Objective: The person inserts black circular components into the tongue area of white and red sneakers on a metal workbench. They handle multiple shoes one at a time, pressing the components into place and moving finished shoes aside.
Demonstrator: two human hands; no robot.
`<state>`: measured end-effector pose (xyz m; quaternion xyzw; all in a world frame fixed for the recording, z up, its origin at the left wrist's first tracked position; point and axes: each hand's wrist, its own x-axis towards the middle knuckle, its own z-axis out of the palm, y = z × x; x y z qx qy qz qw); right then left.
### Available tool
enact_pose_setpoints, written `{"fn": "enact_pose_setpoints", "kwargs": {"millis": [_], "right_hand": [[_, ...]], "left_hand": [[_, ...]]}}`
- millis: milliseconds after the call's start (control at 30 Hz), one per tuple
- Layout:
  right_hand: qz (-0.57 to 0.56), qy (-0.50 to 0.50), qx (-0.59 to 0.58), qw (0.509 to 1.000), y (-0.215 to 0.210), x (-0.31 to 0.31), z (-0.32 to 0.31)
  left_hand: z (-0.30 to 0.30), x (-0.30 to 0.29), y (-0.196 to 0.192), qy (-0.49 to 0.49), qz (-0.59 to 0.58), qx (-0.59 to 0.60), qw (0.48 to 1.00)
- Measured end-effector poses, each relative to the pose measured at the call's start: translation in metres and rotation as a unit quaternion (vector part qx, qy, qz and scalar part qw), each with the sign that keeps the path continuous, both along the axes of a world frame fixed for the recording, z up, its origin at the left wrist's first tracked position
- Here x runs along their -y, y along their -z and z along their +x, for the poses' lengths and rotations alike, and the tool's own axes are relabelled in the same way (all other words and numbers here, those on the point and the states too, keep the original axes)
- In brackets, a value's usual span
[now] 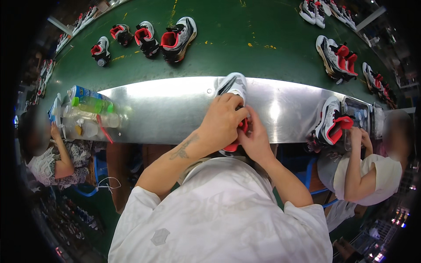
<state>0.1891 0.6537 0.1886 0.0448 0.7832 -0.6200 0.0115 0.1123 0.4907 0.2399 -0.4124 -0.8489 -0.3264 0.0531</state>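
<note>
A white and grey sneaker (pixel 232 83) with a red lining lies in front of me at the edge of the metal work surface, its toe pointing away. My left hand (pixel 222 120) lies over the sneaker's upper, fingers curled in at the lacing area. From the other side, my right hand (pixel 255 138) is closed at the opening, thumb and fingers close to the left fingertips. Both hands cover the laces and most of the tongue, so the exact grip there is hidden. Red lining shows between the hands and below them, near my body.
Several sneakers (pixel 177 39) stand on the green table at the far left, and more (pixel 335 59) at the far right. Bottles and jars (pixel 90 114) sit at the metal strip's left end. Co-workers sit on both sides; the right one handles a sneaker (pixel 331 120).
</note>
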Motion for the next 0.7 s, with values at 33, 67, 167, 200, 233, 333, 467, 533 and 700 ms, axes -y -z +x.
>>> {"fn": "enact_pose_setpoints", "kwargs": {"millis": [33,67,167,200,233,333,467,533,700], "right_hand": [[0.027,-0.015,-0.019,0.999,-0.008,0.004,0.007],[0.057,-0.032,-0.038,0.997,-0.025,0.007,0.011],[0.139,-0.102,-0.057,0.983,-0.046,-0.024,0.009],[0.189,-0.138,-0.072,0.969,-0.054,-0.036,0.002],[0.235,-0.138,-0.095,0.958,-0.065,-0.042,-0.005],[0.306,-0.212,-0.23,0.899,-0.094,-0.037,-0.041],[0.345,-0.364,-0.16,0.85,-0.096,-0.026,-0.088],[0.447,-0.386,-0.11,0.799,-0.1,-0.022,-0.092],[0.5,-0.325,-0.139,0.791,-0.072,-0.014,-0.081]], "left_hand": [[0.004,-0.001,0.005,-0.007,0.036,-0.016,0.999],[0.006,0.003,0.004,-0.037,0.073,-0.017,0.997],[0.021,0.022,0.001,-0.138,0.17,0.008,0.976],[0.026,0.025,0.006,-0.159,0.192,0.056,0.967],[0.032,0.027,0.015,-0.178,0.213,0.105,0.955],[0.032,0.025,0.048,-0.229,0.207,0.217,0.926],[0.018,0.023,0.047,-0.244,0.153,0.133,0.948],[0.013,0.017,0.039,-0.239,0.161,0.156,0.945],[0.01,0.016,0.057,-0.224,0.163,0.12,0.953]]}}
